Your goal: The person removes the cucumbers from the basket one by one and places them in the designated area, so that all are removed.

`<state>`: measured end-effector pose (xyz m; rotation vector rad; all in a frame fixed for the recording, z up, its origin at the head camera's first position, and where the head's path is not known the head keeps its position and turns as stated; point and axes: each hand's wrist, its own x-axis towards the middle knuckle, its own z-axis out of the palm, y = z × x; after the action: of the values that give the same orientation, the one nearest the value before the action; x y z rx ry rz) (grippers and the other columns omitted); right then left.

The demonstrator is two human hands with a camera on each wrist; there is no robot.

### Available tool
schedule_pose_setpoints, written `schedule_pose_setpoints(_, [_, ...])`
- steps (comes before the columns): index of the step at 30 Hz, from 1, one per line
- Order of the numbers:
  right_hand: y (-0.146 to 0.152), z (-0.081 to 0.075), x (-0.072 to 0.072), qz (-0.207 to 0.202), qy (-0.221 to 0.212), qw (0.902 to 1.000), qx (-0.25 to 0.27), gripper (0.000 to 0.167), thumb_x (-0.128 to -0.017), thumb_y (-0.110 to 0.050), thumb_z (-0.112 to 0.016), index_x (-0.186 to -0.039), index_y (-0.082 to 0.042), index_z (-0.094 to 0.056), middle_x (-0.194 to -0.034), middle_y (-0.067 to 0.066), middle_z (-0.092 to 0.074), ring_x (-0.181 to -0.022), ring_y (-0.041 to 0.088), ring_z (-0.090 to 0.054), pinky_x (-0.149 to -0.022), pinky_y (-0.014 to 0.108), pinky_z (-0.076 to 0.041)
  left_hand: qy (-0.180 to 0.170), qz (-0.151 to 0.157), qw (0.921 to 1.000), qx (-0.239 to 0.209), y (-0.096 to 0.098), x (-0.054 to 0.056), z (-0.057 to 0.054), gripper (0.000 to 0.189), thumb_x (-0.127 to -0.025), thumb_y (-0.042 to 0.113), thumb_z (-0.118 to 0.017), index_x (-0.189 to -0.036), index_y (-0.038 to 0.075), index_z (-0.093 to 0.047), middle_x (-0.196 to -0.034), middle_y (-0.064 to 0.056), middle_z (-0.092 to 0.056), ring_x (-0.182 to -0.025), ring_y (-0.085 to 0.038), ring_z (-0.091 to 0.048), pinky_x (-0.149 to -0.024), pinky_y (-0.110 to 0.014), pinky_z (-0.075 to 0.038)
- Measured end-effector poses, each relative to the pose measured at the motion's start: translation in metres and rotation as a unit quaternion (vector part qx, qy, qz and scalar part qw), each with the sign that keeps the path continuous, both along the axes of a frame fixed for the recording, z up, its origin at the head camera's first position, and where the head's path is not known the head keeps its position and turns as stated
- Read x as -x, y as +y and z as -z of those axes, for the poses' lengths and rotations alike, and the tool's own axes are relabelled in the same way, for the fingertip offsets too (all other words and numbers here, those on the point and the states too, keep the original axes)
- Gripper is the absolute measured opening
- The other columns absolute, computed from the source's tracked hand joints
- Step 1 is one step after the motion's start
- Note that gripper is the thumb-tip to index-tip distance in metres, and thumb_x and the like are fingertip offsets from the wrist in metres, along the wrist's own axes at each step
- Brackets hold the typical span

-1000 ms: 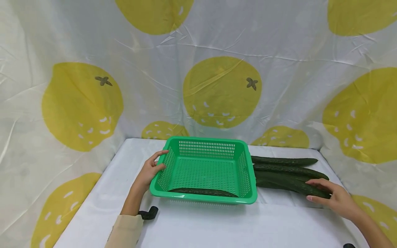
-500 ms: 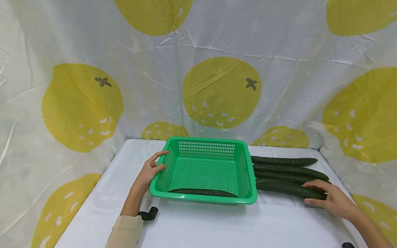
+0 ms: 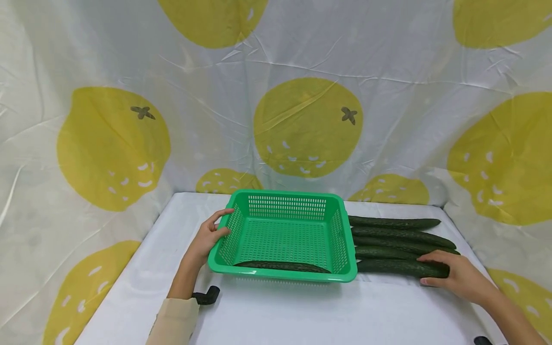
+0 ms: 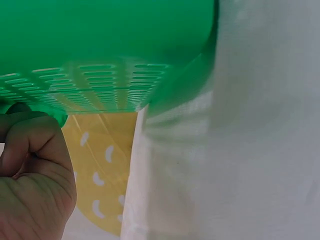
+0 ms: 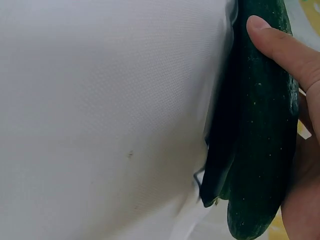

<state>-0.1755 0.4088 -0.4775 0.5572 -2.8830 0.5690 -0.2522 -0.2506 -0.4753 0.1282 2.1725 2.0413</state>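
Note:
A green plastic basket (image 3: 282, 274) stands mid-table, with one dark green cucumber (image 3: 282, 265) lying inside along its near wall. My left hand (image 3: 208, 238) grips the basket's left rim, index finger and thumb over the edge; in the left wrist view its fingers are curled beside the slotted wall. To the right of the basket, several long cucumbers (image 3: 392, 223) lie side by side, their left ends partly hidden by it. My right hand (image 3: 459, 277) holds the nearest cucumber (image 3: 396, 268) by its right end. In the right wrist view the thumb (image 5: 280, 47) lies along that cucumber's side.
A white cloth (image 3: 302, 316) covers the table. Behind and at both sides hangs a pale curtain (image 3: 215, 120) printed with yellow fruit. Black wrist mounts (image 3: 207, 295) show at both forearms.
My right hand has drawn the held cucumber toward the near side and slightly left, off the others, so the row is now more spread out. The left hand and basket have stayed put.

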Motion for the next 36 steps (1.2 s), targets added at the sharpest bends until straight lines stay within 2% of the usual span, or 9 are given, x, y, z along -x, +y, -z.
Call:
schedule_pose_setpoints(3, [-0.002, -0.001, -0.001, 0.015, -0.005, 0.9998, -0.015, 0.051, -0.071, -0.051, -0.091, -0.115, -0.030, -0.075, -0.110, -0.006, -0.076, -0.102, 0.004, -0.067, -0.077, 0.030, -0.056, -0.002, 0.007, 1.0000, -0.001, -0.001, 0.001, -0.001, 0.061, -0.098, 0.001, -0.058, -0.155, 0.015, -0.042, -0.091, -0.017, -0.072, -0.077, -0.022, -0.072, -0.069, -0.036, -0.063])
schedule_pose_setpoints(7, [-0.004, 0.000, 0.001, 0.018, 0.004, 0.9994, -0.029, 0.048, -0.069, -0.051, -0.091, -0.110, -0.030, -0.077, -0.107, -0.008, -0.073, -0.098, 0.016, -0.066, -0.075, 0.034, -0.055, 0.002, 0.013, 0.9999, 0.001, -0.002, 0.001, -0.003, 0.059, -0.098, 0.000, -0.057, -0.154, 0.013, -0.042, -0.080, -0.011, -0.070, -0.073, -0.020, -0.071, -0.067, -0.036, -0.062])
schedule_pose_setpoints(14, [-0.006, -0.001, 0.006, 0.000, -0.014, 0.9997, -0.021, 0.037, -0.075, -0.048, -0.089, -0.106, -0.032, -0.074, -0.103, -0.015, -0.068, -0.091, -0.001, -0.058, -0.074, 0.031, -0.053, 0.008, 0.016, 0.9998, 0.003, -0.001, 0.002, -0.004, 0.058, -0.098, -0.002, -0.056, -0.153, 0.009, -0.041, -0.065, -0.003, -0.061, -0.067, -0.018, -0.068, -0.064, -0.035, -0.062])
schedule_pose_setpoints(18, [-0.008, -0.002, 0.010, -0.002, -0.016, 0.9998, -0.014, 0.031, -0.082, -0.046, -0.085, -0.107, -0.031, -0.074, -0.103, -0.016, -0.068, -0.090, -0.003, -0.058, -0.072, 0.028, -0.053, 0.007, 0.017, 0.9998, 0.006, -0.001, 0.002, -0.004, 0.057, -0.098, -0.002, -0.055, -0.152, 0.009, -0.041, -0.059, 0.001, -0.056, -0.063, -0.017, -0.067, -0.062, -0.033, -0.061])
schedule_pose_setpoints(22, [-0.014, -0.008, 0.016, -0.005, -0.023, 0.9997, -0.001, 0.025, -0.089, -0.043, -0.080, -0.108, -0.028, -0.074, -0.100, -0.018, -0.067, -0.089, -0.003, -0.059, -0.070, 0.027, -0.053, 0.005, 0.018, 0.9998, 0.010, -0.001, 0.001, -0.004, 0.056, -0.098, -0.002, -0.055, -0.151, 0.009, -0.042, -0.061, 0.000, -0.058, -0.064, -0.017, -0.067, -0.062, -0.034, -0.061])
schedule_pose_setpoints(28, [-0.028, -0.020, 0.027, -0.007, -0.028, 0.9996, 0.000, 0.026, -0.094, -0.043, -0.075, -0.113, -0.026, -0.073, -0.101, -0.018, -0.065, -0.090, -0.002, -0.059, -0.071, 0.027, -0.053, 0.003, 0.023, 0.9997, 0.005, -0.001, 0.003, -0.003, 0.055, -0.099, -0.001, -0.054, -0.151, 0.009, -0.041, -0.070, -0.005, -0.065, -0.071, -0.022, -0.072, -0.066, -0.037, -0.063])
schedule_pose_setpoints(32, [-0.041, -0.025, 0.035, -0.014, -0.007, 0.9998, 0.011, 0.026, -0.094, -0.040, -0.076, -0.114, -0.024, -0.074, -0.102, -0.016, -0.068, -0.091, 0.000, -0.061, -0.075, 0.028, -0.055, 0.002, 0.026, 0.9997, 0.002, -0.002, 0.004, 0.000, 0.055, -0.099, 0.000, -0.055, -0.151, 0.009, -0.041, -0.074, -0.008, -0.069, -0.075, -0.024, -0.074, -0.068, -0.039, -0.063])
schedule_pose_setpoints(36, [-0.058, -0.034, 0.043, -0.037, 0.023, 0.9978, 0.050, 0.025, -0.094, -0.030, -0.077, -0.117, -0.022, -0.074, -0.104, -0.010, -0.071, -0.092, -0.001, -0.060, -0.076, 0.025, -0.053, 0.002, 0.024, 0.9997, 0.000, -0.004, 0.005, 0.003, 0.054, -0.099, 0.000, -0.056, -0.150, 0.010, -0.042, -0.081, -0.013, -0.072, -0.080, -0.027, -0.076, -0.069, -0.042, -0.064])
